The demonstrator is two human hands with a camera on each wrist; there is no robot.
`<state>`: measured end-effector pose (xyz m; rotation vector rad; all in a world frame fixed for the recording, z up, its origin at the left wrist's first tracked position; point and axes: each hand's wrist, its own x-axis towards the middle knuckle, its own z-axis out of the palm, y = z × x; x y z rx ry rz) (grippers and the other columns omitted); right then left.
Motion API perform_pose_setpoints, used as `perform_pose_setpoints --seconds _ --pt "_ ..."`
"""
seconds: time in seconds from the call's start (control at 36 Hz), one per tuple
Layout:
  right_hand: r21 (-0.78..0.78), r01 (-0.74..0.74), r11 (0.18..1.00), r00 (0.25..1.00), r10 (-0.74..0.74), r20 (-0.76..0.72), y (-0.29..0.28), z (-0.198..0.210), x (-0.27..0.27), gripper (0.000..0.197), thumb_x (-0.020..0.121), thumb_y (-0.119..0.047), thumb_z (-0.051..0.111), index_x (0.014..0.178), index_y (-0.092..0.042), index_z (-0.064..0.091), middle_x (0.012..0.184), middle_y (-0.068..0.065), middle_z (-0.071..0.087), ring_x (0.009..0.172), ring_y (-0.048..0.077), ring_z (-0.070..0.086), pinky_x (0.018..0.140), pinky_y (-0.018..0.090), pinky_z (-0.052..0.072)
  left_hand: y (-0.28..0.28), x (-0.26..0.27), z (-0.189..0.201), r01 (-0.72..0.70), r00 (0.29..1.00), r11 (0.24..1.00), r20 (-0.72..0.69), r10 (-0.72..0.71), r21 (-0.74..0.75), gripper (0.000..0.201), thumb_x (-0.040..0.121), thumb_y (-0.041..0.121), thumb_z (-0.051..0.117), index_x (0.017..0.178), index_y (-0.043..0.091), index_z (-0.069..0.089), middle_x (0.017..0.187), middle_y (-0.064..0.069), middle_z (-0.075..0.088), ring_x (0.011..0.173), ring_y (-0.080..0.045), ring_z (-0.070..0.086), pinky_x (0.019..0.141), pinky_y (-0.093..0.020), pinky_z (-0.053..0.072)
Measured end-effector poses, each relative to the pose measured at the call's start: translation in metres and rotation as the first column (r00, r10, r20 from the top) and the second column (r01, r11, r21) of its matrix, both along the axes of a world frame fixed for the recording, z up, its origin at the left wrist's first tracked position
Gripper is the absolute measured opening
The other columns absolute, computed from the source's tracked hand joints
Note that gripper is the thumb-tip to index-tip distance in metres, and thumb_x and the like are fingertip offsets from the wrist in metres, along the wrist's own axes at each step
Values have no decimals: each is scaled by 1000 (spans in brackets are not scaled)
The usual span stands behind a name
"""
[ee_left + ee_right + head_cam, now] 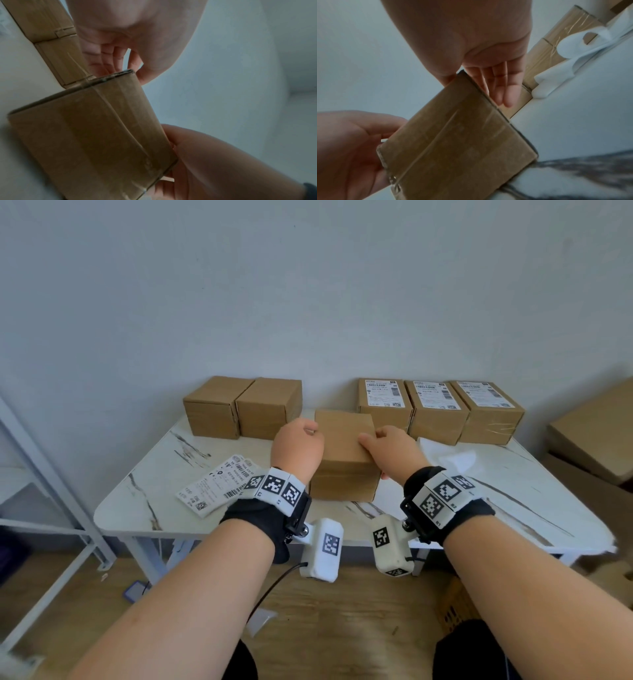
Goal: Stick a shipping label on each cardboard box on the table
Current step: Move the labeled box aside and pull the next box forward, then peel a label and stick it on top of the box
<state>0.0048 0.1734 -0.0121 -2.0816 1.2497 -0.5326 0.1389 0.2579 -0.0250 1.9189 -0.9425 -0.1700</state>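
Brown cardboard box is held mid counter btwn 2 hands: left hand fingers curled on its left edge, right hand fingers straight on its right side. Shipping labels are laid left.

A plain, pale grey-white wall fills the back under soft, even light. Against it stands the counter, with a white marble-look top, dark veins and white legs. The floor is wood plank, and 1 grey metal rack stands at the left.
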Motion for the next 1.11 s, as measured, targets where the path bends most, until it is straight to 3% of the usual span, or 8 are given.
perform_pose_setpoints --seconds 0.14,0.31,0.47,0.58,0.69,0.83,1.0,1.11 --pt "-16 29 999 1000 -29 3 -1 -1 -15 43 94 -42 47 123 -11 56 104 3 66 93 22 63 81 36 53 1 -15 -2 70 998 997 -5 -70 18 35 95 13 46 128 16 58 129 0 60 117 -16 55 89 -21 36" --pt "-83 49 995 998 -47 35 -1 7 -24 52 99 -37 48 142 -9 42 137 9 53 121 25 53 89 29 40 6 -10 6 78 997 997 -7 -78 24 38 95 13 43 131 15 55 127 -2 59 115 -17 54 89 -23 38" --pt "-188 34 982 984 0 177 11 25 -10 39 95 -24 50 133 -14 52 129 7 55 103 18 55 83 29 44 23 20 22 -6 996 997 92 -1 74 37 95 14 47 131 14 56 131 -2 58 118 -20 54 86 -23 36" --pt "-236 -42 971 970 96 223 32 33 11 34 96 -24 52 128 -14 55 127 5 57 114 19 55 93 30 45 42 46 27 -70 989 983 140 47 168 37 94 12 47 129 15 58 133 -3 58 121 -23 53 98 -32 42" --pt "-267 -160 950 955 218 203 59 33 34 36 97 -22 50 132 -14 52 131 5 55 116 18 54 94 27 43 65 71 26 -111 976 941 212 43 319 36 96 11 45 127 14 61 134 -5 58 121 -26 54 100 -37 43" --pt "-255 -234 938 944 283 172 81 28 59 37 98 -18 47 134 -12 51 131 5 58 116 17 55 85 19 37 89 91 15 -143 964 867 265 13 477 34 96 12 47 128 12 60 135 -8 57 121 -28 53 99 -35 42" --pt "-221 -319 922 937 342 75 99 7 83 39 101 -15 38 139 -13 46 137 6 54 122 20 53 96 26 40 98 99 -4 -148 969 769 247 -13 622 41 96 28 53 129 4 56 132 -14 56 119 -29 55 97 -37 44" --pt "-150 -366 919 930 365 -38 101 -10 94 42 101 -15 38 144 -13 40 143 9 47 124 23 51 92 25 39 95 101 -19 -160 955 710 291 -66 686 37 89 31 60 118 8 60 120 -11 62 106 -27 60 80 -32 47"
